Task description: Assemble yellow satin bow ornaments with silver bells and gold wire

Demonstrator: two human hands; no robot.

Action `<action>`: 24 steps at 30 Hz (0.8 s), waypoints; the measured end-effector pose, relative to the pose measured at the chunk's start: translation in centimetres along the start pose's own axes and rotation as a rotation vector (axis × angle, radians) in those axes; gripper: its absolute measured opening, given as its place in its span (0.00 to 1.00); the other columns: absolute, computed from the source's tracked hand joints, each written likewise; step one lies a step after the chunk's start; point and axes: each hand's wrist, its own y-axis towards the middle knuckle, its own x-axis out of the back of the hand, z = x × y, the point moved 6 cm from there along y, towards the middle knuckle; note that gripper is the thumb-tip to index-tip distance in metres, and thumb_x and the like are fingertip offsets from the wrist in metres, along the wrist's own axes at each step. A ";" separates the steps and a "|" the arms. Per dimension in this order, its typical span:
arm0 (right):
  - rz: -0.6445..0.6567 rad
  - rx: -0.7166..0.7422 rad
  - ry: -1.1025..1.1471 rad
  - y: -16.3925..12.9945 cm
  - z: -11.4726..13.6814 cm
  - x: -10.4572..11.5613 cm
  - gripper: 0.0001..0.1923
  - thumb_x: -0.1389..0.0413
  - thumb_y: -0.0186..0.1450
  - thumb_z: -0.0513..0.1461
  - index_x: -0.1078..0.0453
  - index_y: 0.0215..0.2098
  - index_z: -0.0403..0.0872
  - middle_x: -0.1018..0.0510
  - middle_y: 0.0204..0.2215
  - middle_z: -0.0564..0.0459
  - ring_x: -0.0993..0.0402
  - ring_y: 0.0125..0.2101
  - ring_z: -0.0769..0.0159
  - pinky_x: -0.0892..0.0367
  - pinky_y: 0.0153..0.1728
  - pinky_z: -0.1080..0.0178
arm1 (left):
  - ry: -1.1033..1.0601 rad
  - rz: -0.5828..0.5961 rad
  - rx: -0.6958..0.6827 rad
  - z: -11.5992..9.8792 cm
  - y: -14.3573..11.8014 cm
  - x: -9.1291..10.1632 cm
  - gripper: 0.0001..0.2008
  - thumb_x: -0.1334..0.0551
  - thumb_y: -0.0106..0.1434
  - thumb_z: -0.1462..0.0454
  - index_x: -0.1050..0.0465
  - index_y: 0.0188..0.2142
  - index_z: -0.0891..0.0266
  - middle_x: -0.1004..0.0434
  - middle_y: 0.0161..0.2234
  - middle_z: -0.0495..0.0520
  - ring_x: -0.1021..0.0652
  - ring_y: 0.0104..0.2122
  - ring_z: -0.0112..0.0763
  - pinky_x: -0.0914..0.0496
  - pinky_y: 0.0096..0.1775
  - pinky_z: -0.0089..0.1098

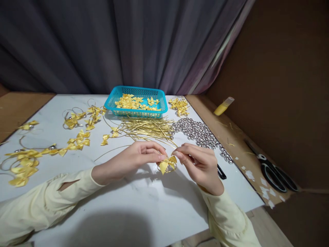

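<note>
My left hand (pixel 136 157) and my right hand (pixel 199 163) meet over the white table (pixel 133 206), both pinching a small yellow ribbon bow (pixel 167 163) on a thin gold wire loop. The bow hangs just above the tabletop between my fingertips. Behind my hands lies a bundle of gold wires (pixel 149 128). A heap of silver beads (pixel 199 133) lies behind my right hand.
A turquoise basket (pixel 161 106) of yellow bows stands at the back. Finished bow-and-wire pieces (pixel 77 120) are scattered on the left. Black scissors (pixel 272 169) and a yellow glue bottle (pixel 223 106) lie on the brown board at right. A black tool (pixel 221 172) lies by my right wrist.
</note>
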 end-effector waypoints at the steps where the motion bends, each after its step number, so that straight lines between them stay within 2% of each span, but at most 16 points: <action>1: 0.000 0.000 0.001 0.0 0.0 0.0 0.07 0.48 0.62 0.32 0.32 0.26 0.44 0.30 0.18 0.53 0.43 0.18 0.73 0.45 0.19 0.67 | -0.013 0.003 0.000 0.0 0.0 0.0 0.04 0.40 0.59 0.65 0.27 0.34 0.62 0.27 0.30 0.46 0.29 0.32 0.25 0.37 0.35 0.25; 12: 0.035 0.051 0.051 0.0 0.8 -1.0 0.07 0.49 0.62 0.30 0.30 0.29 0.42 0.29 0.20 0.52 0.39 0.19 0.73 0.41 0.20 0.68 | -0.149 0.040 0.089 1.5 0.3 -0.8 0.05 0.37 0.56 0.65 0.28 0.34 0.62 0.26 0.28 0.47 0.30 0.29 0.25 0.39 0.34 0.26; 17: 0.029 0.084 0.017 -0.2 0.8 -1.1 0.09 0.51 0.62 0.28 0.31 0.31 0.43 0.28 0.21 0.52 0.37 0.20 0.72 0.40 0.21 0.68 | -0.215 0.020 0.104 1.5 0.5 -0.8 0.04 0.38 0.55 0.67 0.26 0.32 0.63 0.27 0.29 0.49 0.30 0.32 0.27 0.39 0.36 0.27; 20: -0.036 0.140 -0.066 -0.6 0.9 -1.0 0.10 0.52 0.61 0.27 0.31 0.31 0.43 0.30 0.20 0.52 0.38 0.20 0.71 0.41 0.21 0.67 | -0.296 0.036 0.136 1.8 0.6 -1.1 0.01 0.38 0.53 0.69 0.27 0.27 0.64 0.29 0.28 0.48 0.30 0.32 0.27 0.39 0.36 0.27; 24: -0.146 0.238 -0.239 -1.2 1.3 -1.1 0.12 0.52 0.58 0.24 0.32 0.33 0.43 0.32 0.19 0.52 0.40 0.20 0.70 0.43 0.21 0.66 | -0.359 0.057 0.195 2.3 0.6 -1.4 0.03 0.38 0.52 0.70 0.29 0.24 0.62 0.30 0.26 0.46 0.32 0.30 0.27 0.39 0.35 0.26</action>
